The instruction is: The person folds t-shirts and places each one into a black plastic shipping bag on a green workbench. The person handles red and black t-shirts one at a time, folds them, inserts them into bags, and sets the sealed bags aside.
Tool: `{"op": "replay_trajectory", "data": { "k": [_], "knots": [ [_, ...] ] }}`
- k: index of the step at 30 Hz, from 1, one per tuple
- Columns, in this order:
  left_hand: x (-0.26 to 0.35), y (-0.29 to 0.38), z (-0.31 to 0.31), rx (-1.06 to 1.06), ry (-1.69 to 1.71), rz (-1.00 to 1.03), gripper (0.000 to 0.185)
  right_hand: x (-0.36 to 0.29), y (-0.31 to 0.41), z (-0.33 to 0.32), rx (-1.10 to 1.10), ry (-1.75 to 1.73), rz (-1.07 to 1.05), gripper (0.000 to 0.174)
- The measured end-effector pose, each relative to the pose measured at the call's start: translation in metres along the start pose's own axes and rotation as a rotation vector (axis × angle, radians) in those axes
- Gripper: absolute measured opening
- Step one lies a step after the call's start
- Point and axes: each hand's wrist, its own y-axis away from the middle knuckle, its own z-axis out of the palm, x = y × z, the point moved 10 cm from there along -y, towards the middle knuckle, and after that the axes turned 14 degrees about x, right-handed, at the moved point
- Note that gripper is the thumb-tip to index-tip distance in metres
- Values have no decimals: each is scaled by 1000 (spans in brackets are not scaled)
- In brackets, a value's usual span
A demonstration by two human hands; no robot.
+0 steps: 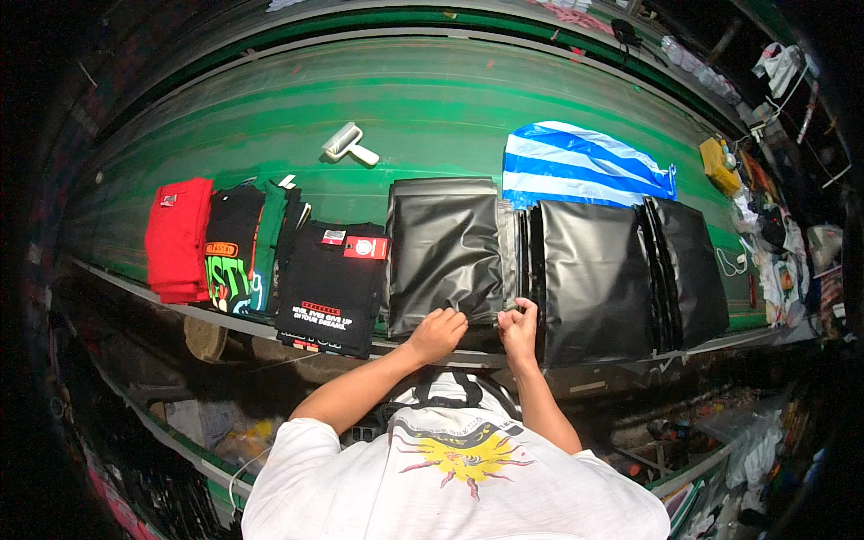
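A stack of black plastic mailing bags (442, 250) lies right in front of me on a green-topped table (432, 88). My left hand (439, 334), its fingers curled, is at the lower edge of the top bag and seems to pinch it. My right hand (518, 331) is by the stack's lower right corner, thumb and fingertips close together; whether it grips the bag's edge I cannot tell. Left of the stack lies a folded black T-shirt (331, 287) with a red hang tag (366, 247). More black bags (597, 277) lie on the right.
Folded red shirts (179, 239) and a printed black shirt (233, 250) lie at the left. A white-handled lint roller (349, 144) sits beyond. Behind the right bags is a blue-and-white striped plastic bag (574, 165). A yellow block-like object (719, 166) and a white cable (730, 263) are farther right.
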Motion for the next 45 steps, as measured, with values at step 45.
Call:
{"op": "replay_trajectory", "data": {
  "k": [45],
  "knots": [
    [-132,98,-31,-256,821,-1652,60,-39,9,39,-205,608,-407,30]
  ]
}}
